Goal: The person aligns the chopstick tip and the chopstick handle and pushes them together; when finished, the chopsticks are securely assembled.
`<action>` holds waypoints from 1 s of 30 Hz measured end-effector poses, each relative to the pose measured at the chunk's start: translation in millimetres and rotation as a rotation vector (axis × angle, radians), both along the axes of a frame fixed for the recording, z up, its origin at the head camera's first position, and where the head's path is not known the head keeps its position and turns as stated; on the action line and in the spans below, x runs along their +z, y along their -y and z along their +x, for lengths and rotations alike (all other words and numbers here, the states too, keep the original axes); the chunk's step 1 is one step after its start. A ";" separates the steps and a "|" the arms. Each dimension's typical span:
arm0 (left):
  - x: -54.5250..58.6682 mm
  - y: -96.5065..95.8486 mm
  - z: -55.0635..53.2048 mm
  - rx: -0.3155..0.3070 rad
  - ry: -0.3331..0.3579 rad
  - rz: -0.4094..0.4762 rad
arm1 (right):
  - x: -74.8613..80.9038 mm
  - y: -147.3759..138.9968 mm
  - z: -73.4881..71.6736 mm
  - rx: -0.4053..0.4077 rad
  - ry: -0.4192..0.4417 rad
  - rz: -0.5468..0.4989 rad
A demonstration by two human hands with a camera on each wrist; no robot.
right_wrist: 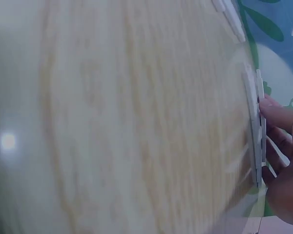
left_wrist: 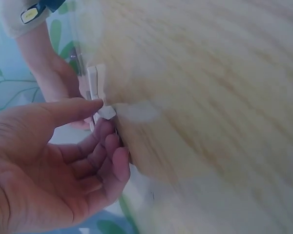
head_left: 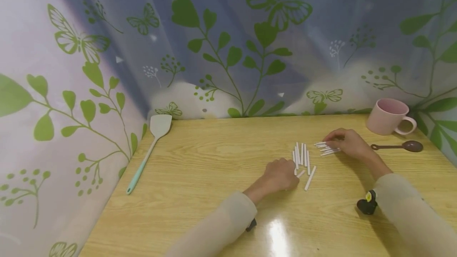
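Note:
Several thin white sticks [head_left: 302, 154] lie side by side on the table right of centre, roughly upright in the head view. My left hand [head_left: 280, 174] is at their near left edge. In the left wrist view its thumb and fingertips pinch the end of a white stick [left_wrist: 106, 112]. Close by lies a loose slanted stick [head_left: 310, 178]. Farther right, my right hand [head_left: 348, 142] is over a second small group of sticks [head_left: 328, 152] lying crosswise. The right wrist view has its thumb and fingers holding a stick [right_wrist: 262, 117], another stick lying alongside.
A pink mug [head_left: 387, 117] stands at the back right, with a dark brown spoon [head_left: 412, 146] in front of it. A spatula [head_left: 144, 160] with a pale head and green handle lies at the left edge. Patterned curtain [head_left: 221, 50] hangs behind the wooden table [head_left: 200, 158].

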State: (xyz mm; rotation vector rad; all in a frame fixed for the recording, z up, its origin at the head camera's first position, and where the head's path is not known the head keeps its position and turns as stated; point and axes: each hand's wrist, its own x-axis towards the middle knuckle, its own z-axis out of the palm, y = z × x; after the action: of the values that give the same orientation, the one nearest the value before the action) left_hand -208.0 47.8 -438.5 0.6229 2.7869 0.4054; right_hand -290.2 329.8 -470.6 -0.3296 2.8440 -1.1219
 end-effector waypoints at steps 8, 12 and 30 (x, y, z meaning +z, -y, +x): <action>5.9 16.2 -4.3 -0.027 0.052 0.072 | 6.9 3.9 9.5 -0.016 -0.030 -0.018; 8.9 32.3 -10.7 -0.044 0.042 0.158 | 12.6 9.6 14.2 -0.038 -0.059 -0.043; 24.1 102.6 -26.2 -0.170 0.021 0.513 | 37.4 40.5 50.4 -0.073 -0.092 -0.240</action>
State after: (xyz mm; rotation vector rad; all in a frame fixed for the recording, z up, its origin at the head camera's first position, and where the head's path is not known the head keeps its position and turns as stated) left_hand -234.2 -54.7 -414.4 0.9453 2.5817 1.0955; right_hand -239.7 289.3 -433.2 -0.2993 2.8222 -1.5058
